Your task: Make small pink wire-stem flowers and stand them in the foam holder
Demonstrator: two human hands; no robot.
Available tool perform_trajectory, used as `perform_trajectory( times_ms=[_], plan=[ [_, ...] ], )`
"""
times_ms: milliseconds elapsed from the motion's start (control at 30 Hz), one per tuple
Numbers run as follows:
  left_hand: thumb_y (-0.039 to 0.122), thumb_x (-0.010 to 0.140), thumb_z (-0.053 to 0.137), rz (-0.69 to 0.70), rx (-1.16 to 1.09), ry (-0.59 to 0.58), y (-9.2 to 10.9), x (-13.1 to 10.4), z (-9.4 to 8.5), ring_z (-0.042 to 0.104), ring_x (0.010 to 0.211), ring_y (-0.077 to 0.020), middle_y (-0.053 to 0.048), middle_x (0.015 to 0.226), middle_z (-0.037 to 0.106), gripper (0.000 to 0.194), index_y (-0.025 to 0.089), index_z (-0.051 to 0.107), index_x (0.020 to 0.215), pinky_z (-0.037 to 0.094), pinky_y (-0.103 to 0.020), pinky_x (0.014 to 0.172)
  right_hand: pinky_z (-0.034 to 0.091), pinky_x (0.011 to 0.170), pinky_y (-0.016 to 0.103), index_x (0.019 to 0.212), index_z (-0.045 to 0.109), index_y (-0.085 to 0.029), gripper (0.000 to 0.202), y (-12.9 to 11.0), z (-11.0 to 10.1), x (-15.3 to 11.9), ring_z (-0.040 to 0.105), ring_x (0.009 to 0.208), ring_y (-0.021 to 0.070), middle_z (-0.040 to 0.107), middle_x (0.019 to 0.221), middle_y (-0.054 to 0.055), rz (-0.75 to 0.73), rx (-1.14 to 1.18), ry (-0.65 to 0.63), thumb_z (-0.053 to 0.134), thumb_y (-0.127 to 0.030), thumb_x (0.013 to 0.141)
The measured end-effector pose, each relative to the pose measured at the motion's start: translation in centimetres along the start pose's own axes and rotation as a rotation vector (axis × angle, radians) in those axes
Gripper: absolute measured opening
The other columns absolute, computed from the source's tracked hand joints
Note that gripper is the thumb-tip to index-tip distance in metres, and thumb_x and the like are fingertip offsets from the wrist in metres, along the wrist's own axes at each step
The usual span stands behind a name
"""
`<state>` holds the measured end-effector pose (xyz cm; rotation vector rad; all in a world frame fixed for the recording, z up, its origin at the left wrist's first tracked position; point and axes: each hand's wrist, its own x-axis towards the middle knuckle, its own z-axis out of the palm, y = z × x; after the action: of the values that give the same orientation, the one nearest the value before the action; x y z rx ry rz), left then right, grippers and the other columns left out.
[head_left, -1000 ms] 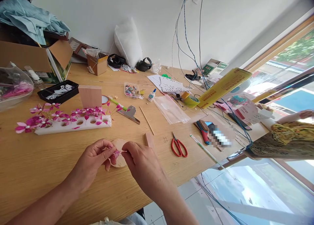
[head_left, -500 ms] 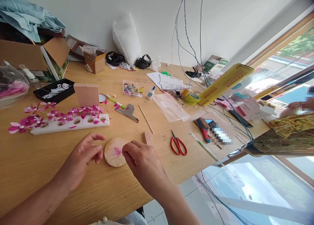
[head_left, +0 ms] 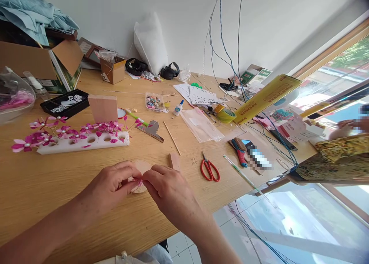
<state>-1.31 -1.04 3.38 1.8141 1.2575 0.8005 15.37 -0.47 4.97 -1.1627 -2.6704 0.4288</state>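
Over a round pale disc (head_left: 142,166) lying on the table, my left hand (head_left: 113,183) and my right hand (head_left: 168,185) meet at their fingertips. Both are closed in a pinch; whatever lies between the fingers is too small to make out. A pink-purple mark on the disc shows just below the fingertips, and the hands cover much of the rest. Beyond my left hand, magenta flowers (head_left: 76,136) with pearly centres stand on wires in a white holder (head_left: 82,146) with round holes. A small wooden block (head_left: 174,162) sits just behind my right hand.
Right of the block lie red-handled scissors (head_left: 210,170), and behind it a thin stick (head_left: 172,138). A metal clip (head_left: 153,131), glue bottle (head_left: 178,108), bead box (head_left: 155,102) and plastic bag (head_left: 201,125) are farther back. Another person's patterned sleeve (head_left: 337,160) is at the right.
My left hand has moved right and closed from a loose, parted pose to a pinch against my right fingertips. My right hand stays nearly in place.
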Motion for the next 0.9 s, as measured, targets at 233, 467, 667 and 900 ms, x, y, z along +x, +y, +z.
perform_trajectory(
  times_ms=[233,467,667,900],
  plan=[
    [0.027,0.073,0.055,-0.008,-0.033,0.093,0.1,-0.1,-0.3,0.048,0.051,-0.0127,0.001,0.062,0.060,0.015,0.022,0.069,0.069,0.036,-0.021,0.047,0.033,0.056,0.022,0.075,0.058,-0.016,0.015,-0.1,-0.5,0.0,0.051,0.063,0.0113,0.057,0.070,0.000,0.023,0.039,0.005,0.048,-0.011,0.086],
    [0.024,0.067,0.058,-0.114,-0.110,0.306,0.4,-1.0,-1.2,0.049,0.047,-0.0110,-0.002,0.079,0.066,0.025,0.025,0.069,0.089,0.036,-0.020,0.042,0.033,0.055,0.022,0.074,0.057,-0.015,0.016,0.1,-0.6,-0.2,0.051,0.062,0.0110,0.057,0.069,0.000,0.052,0.038,0.006,0.047,-0.011,0.086],
    [0.023,0.067,0.054,-0.378,-0.395,-0.075,2.5,-2.1,1.1,0.036,0.028,-0.0115,0.008,0.031,0.047,0.070,0.029,0.034,0.135,0.029,-0.019,0.030,0.033,0.058,0.024,0.072,0.054,-0.015,0.018,0.1,-0.1,-0.2,0.051,0.062,0.0118,0.057,0.069,0.001,-0.021,-0.030,0.023,0.045,-0.009,0.086],
    [0.017,0.068,0.051,-0.358,-0.420,-0.184,0.9,-0.4,2.2,0.047,0.041,-0.0133,0.006,0.046,0.052,0.057,0.023,0.048,0.124,0.035,-0.021,0.039,0.037,0.063,0.022,0.074,0.055,-0.015,0.017,-0.1,-0.2,-0.4,0.052,0.065,0.0119,0.059,0.073,0.002,-0.059,0.102,0.029,0.045,-0.009,0.086]
  ],
)
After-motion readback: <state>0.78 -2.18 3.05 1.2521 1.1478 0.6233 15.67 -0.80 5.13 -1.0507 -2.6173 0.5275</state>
